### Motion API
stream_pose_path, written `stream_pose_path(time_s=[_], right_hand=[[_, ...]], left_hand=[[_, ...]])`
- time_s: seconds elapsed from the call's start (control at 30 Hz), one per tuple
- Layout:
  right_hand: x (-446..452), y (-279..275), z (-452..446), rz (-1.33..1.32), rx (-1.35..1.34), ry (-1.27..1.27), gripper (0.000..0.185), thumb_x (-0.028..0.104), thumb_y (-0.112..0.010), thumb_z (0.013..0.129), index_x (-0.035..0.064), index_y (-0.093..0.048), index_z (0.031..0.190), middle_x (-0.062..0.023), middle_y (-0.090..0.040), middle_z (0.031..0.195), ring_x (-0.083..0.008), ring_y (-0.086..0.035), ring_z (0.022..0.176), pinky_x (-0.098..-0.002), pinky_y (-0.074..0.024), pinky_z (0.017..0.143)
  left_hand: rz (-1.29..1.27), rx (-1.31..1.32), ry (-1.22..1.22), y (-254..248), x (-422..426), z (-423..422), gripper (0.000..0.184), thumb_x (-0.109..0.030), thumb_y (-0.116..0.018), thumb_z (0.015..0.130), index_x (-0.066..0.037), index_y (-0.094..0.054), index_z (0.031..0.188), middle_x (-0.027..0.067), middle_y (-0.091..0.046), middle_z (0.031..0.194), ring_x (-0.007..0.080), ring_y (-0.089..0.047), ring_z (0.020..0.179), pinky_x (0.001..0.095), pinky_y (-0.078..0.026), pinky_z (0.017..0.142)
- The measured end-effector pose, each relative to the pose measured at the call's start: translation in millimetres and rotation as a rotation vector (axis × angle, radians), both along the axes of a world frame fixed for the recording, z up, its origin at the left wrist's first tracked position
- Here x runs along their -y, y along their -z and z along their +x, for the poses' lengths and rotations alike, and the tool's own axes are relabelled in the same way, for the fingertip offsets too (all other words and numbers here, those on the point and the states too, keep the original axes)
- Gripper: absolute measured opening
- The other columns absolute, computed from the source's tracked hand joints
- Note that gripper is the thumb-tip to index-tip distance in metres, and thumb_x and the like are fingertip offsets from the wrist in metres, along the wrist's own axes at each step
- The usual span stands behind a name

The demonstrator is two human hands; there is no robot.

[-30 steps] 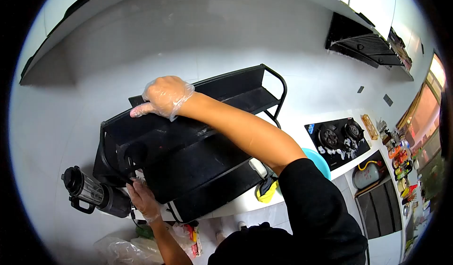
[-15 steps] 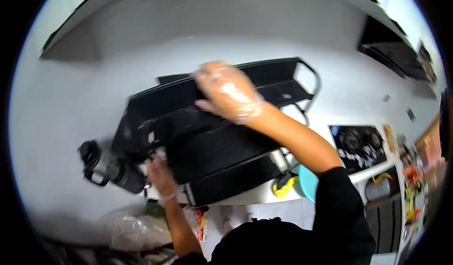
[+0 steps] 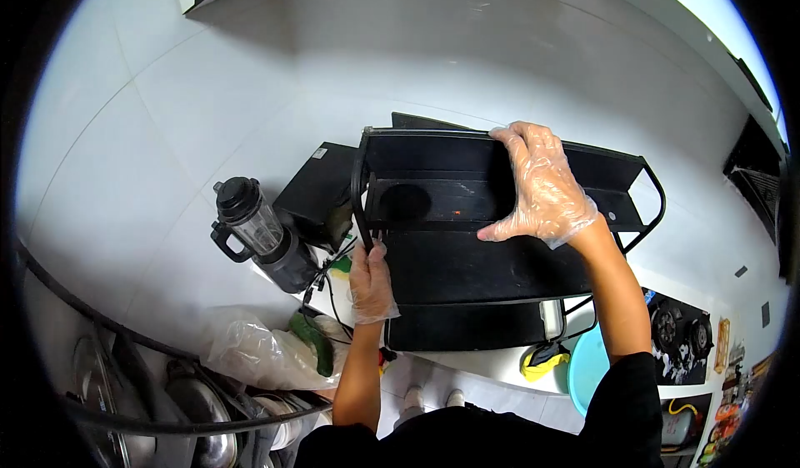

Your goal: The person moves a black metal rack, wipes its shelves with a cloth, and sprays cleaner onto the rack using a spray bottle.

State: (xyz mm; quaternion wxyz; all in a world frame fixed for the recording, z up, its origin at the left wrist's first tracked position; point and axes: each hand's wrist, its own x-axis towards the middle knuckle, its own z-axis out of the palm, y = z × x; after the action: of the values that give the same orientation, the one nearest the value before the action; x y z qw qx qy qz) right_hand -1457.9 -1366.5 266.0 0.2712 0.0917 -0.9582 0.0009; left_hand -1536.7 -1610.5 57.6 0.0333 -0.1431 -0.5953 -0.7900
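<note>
Black rack: at counter, near blender | Left hand: fingers clasp side frame | Right hand: fingers hooked over top edge, thumb spread | Guidance: support evenly; avoid tilting toward blender

At the left end of the white counter, a blender is set beside a black box, with dark cables strewn near its base. By the front edge, a yellow and black cloth is placed beside a light-blue basin. Toward the right end, a black stove is dotted with white patches. Below, a gas cylinder is partly seen.
</note>
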Motion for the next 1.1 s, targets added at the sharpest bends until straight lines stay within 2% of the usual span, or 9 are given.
stream_pose_path(time_s=[0.27,0.47,0.57,0.6,0.7,0.73,0.87,1.0,1.1], right_hand=[[-4,3,-4,-0.029,0.016,-0.001,0.131,0.08,-0.08,0.041,-0.0052,-0.045,0.134,-0.0263,-0.044,0.127,-0.0426,-0.039,0.124,-0.0526,-0.0299,0.11],[-8,-5,-4,0.043,-0.003,-0.05,0.128,0.086,-0.074,0.044,-0.0065,-0.051,0.13,-0.0274,-0.048,0.123,-0.0414,-0.044,0.12,-0.0512,-0.0327,0.108],[-11,-16,-17,-0.049,0.04,0.023,0.097,0.082,-0.062,0.069,-0.0028,-0.06,0.114,-0.0219,-0.059,0.109,-0.034,-0.054,0.108,-0.0501,-0.0403,0.099],[-8,-11,-23,0.028,-0.133,0.005,0.08,0.077,-0.057,0.078,-0.0006,-0.064,0.098,-0.0177,-0.063,0.095,-0.0301,-0.06,0.095,-0.0458,-0.0481,0.089],[0,-10,-40,0.137,-0.169,0.125,0.073,0.074,-0.055,0.082,0.0013,-0.064,0.082,-0.0143,-0.063,0.08,-0.0279,-0.063,0.079,-0.0411,-0.0537,0.074],[2,-11,-45,0.161,-0.135,0.169,0.061,0.065,-0.063,0.081,0.0038,-0.062,0.078,-0.0123,-0.062,0.077,-0.0295,-0.063,0.074,-0.04,-0.0535,0.069],[-16,-4,-69,0.296,-0.314,0.019,0.065,0.069,-0.057,0.083,0.0054,-0.058,0.068,-0.0101,-0.059,0.062,-0.0269,-0.062,0.056,-0.0364,-0.0515,0.053],[-16,-11,-70,0.274,-0.203,0.036,0.069,0.071,-0.056,0.083,0.0054,-0.059,0.06,-0.0103,-0.058,0.055,-0.0266,-0.061,0.052,-0.0348,-0.0496,0.051],[-22,-8,-74,0.257,-0.211,0.002,0.069,0.07,-0.059,0.081,0.0047,-0.061,0.06,-0.0099,-0.058,0.055,-0.026,-0.062,0.052,-0.0342,-0.0495,0.051]], left_hand=[[0.022,0.013,0.021,-5,1,2,0.019,-0.024,-0.049,0.104,-0.006,-0.057,0.102,-0.01,-0.039,0.072,0.0,-0.035,0.062,0.0174,-0.027,0.054],[-0.085,-0.096,-0.086,7,-1,-5,0.023,-0.025,-0.049,0.104,-0.004,-0.057,0.106,-0.0092,-0.042,0.072,0.0007,-0.037,0.062,0.0177,-0.029,0.054],[-0.001,0.041,-0.033,2,0,3,0.025,-0.026,-0.049,0.104,-0.003,-0.057,0.108,-0.0085,-0.043,0.073,0.0018,-0.037,0.063,0.0186,-0.03,0.055],[-0.041,0.004,-0.051,4,1,1,0.025,-0.026,-0.049,0.104,-0.004,-0.058,0.109,-0.0081,-0.043,0.072,0.0017,-0.038,0.062,0.0185,-0.029,0.054],[0.01,0.047,0.009,-3,1,3,0.025,-0.027,-0.049,0.103,-0.004,-0.058,0.109,-0.0078,-0.042,0.071,0.0019,-0.038,0.061,0.0188,-0.029,0.054],[-0.071,-0.037,-0.076,3,-1,-2,0.026,-0.027,-0.047,0.104,-0.004,-0.058,0.108,-0.0075,-0.043,0.071,0.002,-0.038,0.06,0.0189,-0.03,0.054],[-0.08,-0.035,-0.081,7,1,-2,0.026,-0.027,-0.046,0.104,-0.004,-0.058,0.107,-0.007,-0.043,0.072,0.0017,-0.038,0.06,0.0185,-0.03,0.055],[0.017,-0.008,-0.019,5,0,3,0.026,-0.026,-0.045,0.105,-0.003,-0.056,0.11,-0.0078,-0.043,0.074,0.0005,-0.037,0.061,0.0173,-0.029,0.054],[-0.013,-0.029,-0.007,8,3,1,0.024,-0.024,-0.046,0.105,-0.002,-0.055,0.109,-0.0076,-0.044,0.075,0.0001,-0.038,0.062,0.0163,-0.03,0.054]])
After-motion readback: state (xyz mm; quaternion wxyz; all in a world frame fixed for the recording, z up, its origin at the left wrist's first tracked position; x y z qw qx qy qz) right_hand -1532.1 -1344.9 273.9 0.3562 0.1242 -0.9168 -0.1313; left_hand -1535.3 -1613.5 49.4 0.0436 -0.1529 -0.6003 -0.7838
